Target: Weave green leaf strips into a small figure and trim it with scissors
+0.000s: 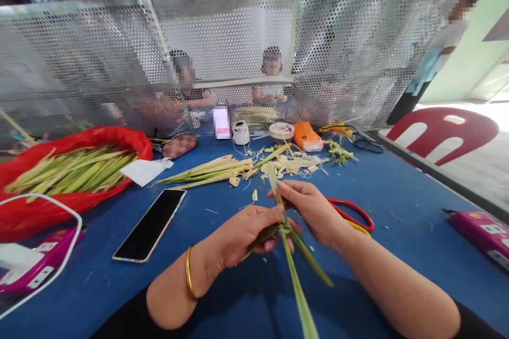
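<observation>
Between my hands is a bundle of long green leaf strips (295, 280), crossed and folded together at the middle. My left hand (254, 230), with a gold bangle (190, 273) on its wrist, grips the folded part from the left with thumb and fingers. From the right, my right hand (308, 204) pinches a pale upright strip near its top. Loose strip ends hang down toward me. Behind my right forearm lies a pair of scissors with red handles (363, 212), partly hidden by it. Pale leaf scraps (294, 165) and a bunch of leaf strips (207, 169) lie beyond my hands.
A red plastic bag (135, 140) full of leaves and a black-screened phone (153, 225) are at left. Purple power strips (479, 233) lie on both sides. Thread spool (240, 133), tape roll (281, 131) and orange packet (307, 136) stand before a perforated metal screen (230, 26); people sit behind it.
</observation>
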